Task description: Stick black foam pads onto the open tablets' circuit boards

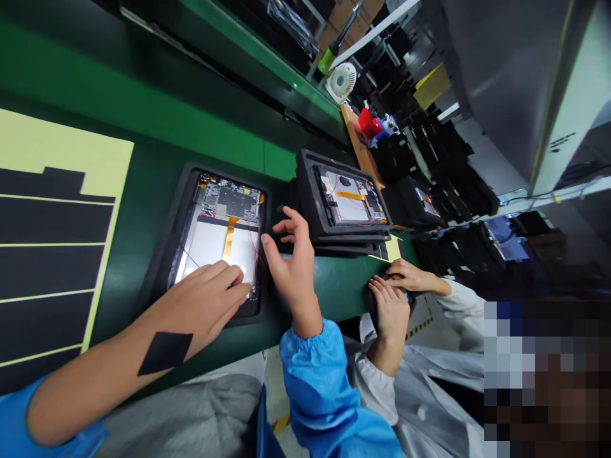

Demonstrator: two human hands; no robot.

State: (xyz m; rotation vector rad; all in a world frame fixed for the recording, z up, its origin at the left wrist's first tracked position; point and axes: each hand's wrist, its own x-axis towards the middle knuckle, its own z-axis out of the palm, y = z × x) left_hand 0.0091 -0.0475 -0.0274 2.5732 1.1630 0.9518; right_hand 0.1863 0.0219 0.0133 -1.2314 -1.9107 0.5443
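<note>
An opened tablet (214, 236) lies in a black tray (247, 310) on the green table (329, 280), toward 9 o'clock from the middle of the view. Its insides show: a board with tiny parts (231, 200) at 12 o'clock, and orange tape (229, 240) running down over the white part.

The left hand (205, 296) bends over the tablet's 6 o'clock end. Its fingers are curled close together, and I cannot tell if they pinch anything. A black square (165, 353) is on the left forearm. The right hand (293, 270) is just beside the tray at 3 o'clock, with its thumb and fingers apart. The two hands are near each other but not touching.

At 2 o'clock from the right hand sits a stack of black trays (312, 197), with another opened tablet (348, 194) on top. Far out at 9 o'clock is a yellow sheet (112, 156) with black strips (52, 219). Another person's hands (391, 308) rest on something dark around 4 o'clock.
</note>
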